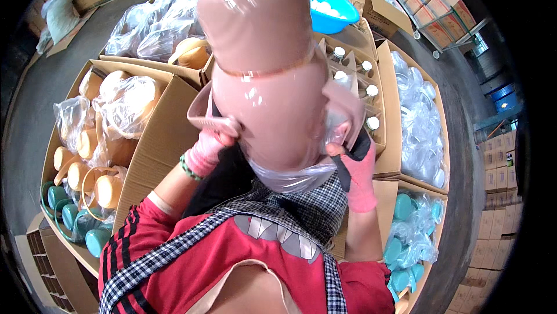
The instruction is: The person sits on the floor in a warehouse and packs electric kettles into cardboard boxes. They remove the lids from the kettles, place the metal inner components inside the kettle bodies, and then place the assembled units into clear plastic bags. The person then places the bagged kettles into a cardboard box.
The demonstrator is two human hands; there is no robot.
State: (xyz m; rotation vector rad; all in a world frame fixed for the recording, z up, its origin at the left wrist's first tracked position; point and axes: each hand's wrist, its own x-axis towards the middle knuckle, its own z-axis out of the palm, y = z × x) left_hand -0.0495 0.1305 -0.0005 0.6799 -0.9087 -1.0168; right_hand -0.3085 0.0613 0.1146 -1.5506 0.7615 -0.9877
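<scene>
A large glossy pink thermos jug (267, 114) stands tilted in front of my chest, hiding much of what lies behind it. Clear plastic bag (293, 179) is gathered around its near end. My left hand (210, 149), in a pink glove with a green bead bracelet at the wrist, is closed at the end of the loop handle on the jug's left side. On the other side, my right hand (358, 172), in a pink and dark grey glove, is closed on the lower part of the jug's right handle, where the clear bag also bunches.
Left, an open carton (148, 157) holds orange and teal jugs. Bagged clear items (156, 18) fill a carton behind. A divided carton with white-capped bottles (371, 91), bagged clear parts (418, 117) and teal jugs (400, 250) stand right. A blue basin (333, 15) holds white pieces.
</scene>
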